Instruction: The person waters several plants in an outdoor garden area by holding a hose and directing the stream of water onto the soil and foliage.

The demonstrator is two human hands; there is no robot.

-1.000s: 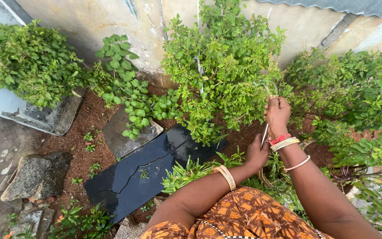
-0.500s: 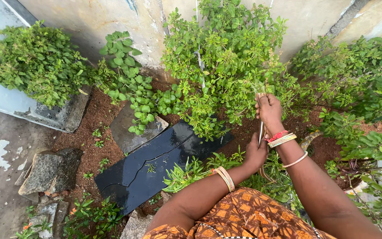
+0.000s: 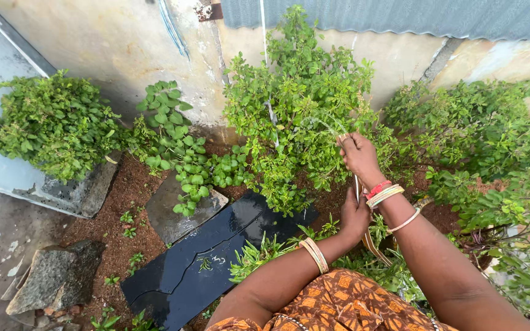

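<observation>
A person's right hand [image 3: 359, 156], wrist ringed with red and cream bangles, is closed tight around thin green stems of a leafy green shrub [image 3: 302, 104] growing against a stained plaster wall [image 3: 124, 49]. The left hand [image 3: 356, 216] curls lower around a pale strip [image 3: 357, 187]. A cracked black slab [image 3: 197, 257] lies on reddish soil [image 3: 124, 190] nearby.

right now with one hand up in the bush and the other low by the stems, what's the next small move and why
Probably draw the gathered sprig down and out toward the body. The right hand is closed around thin stems of the tall leafy bush, and the left hand sits just below on a pale strip, so the stems look bunched and ready to pull clear.
</observation>
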